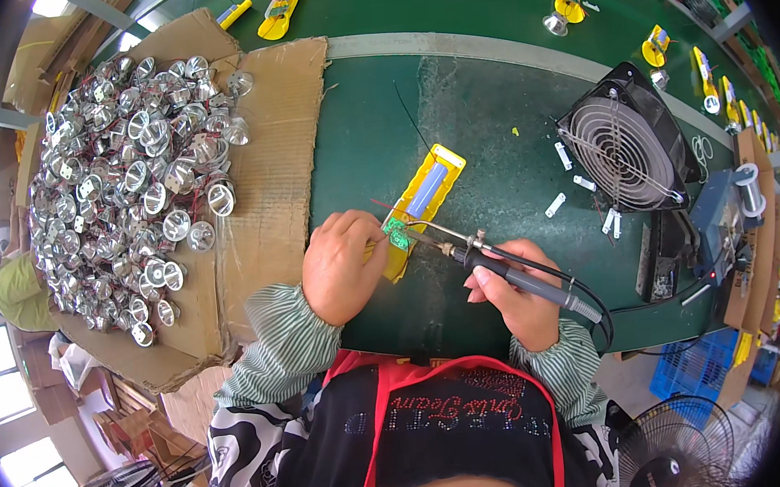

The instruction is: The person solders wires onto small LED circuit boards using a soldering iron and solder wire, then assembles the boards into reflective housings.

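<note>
A yellow plastic housing [439,157] lies at a slant on the green work surface, with a blue cylindrical battery cell [429,190] in its upper part. Lower in it sits a green circuit board [397,233] with thin wires around it. My left hand [344,264] is closed at the board's left edge; its fingertips are pinched, and what they hold is hidden. In my right hand [527,298] is a soldering iron [528,281] with a grey and black handle. The iron's tip is at the board's right side, where a thin metal feed tube also reaches.
A heap of silver lamp reflectors [138,189] covers cardboard [274,142] at left. To the right stand a black fan [621,144], small white pieces [555,204] and a solder spool [750,191]. More yellow housings [283,8] lie beyond the metal rail [470,48]. Another person [21,292] is at far left.
</note>
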A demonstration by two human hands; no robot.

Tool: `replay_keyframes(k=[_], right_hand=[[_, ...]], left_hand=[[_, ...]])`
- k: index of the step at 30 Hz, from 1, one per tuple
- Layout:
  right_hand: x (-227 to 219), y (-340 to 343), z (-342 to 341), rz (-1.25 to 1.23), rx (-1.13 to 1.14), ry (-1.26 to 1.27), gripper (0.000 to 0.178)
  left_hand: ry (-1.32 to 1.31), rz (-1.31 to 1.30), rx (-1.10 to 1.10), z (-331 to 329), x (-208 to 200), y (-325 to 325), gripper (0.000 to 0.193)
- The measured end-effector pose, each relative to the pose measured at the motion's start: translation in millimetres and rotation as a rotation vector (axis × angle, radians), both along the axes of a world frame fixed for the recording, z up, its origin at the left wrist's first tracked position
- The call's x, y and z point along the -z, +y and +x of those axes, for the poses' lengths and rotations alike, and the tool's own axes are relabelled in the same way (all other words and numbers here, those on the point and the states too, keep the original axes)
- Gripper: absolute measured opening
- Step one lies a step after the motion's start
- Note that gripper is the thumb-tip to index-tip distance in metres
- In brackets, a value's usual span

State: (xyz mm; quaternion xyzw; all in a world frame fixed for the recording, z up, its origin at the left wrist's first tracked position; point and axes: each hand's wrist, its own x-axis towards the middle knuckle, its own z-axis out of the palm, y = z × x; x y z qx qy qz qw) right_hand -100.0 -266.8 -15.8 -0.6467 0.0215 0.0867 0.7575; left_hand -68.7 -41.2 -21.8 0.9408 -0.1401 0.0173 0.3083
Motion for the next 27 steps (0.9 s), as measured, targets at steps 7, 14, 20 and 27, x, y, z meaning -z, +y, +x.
replay_keyframes(k=[7,14,20,27], right_hand=[[-1.2,-9.1,-7.9,-0.033,0.004,-0.036,0.019],[-2.9,-13.1,-10.0,-0.050,-0.043,-0.058,0.020],[2.5,-8.2,-7.8,-0.027,-0.078,-0.041,0.019],[6.5,-4.7,-4.7,-0.026,-0.098,-0.051,0.018]], left_hand=[[0.019,0.001,-0.005,0.1,-0.4,0.6,0.009],[-0.004,-0.072,0.063,0.0,-9.6,4.9,0.009],[0.064,0.058,0.120,-3.4,-6.6,2.1,0.008],[0.072,0.068,0.129,-0.2,-5.7,3.8,0.008]])
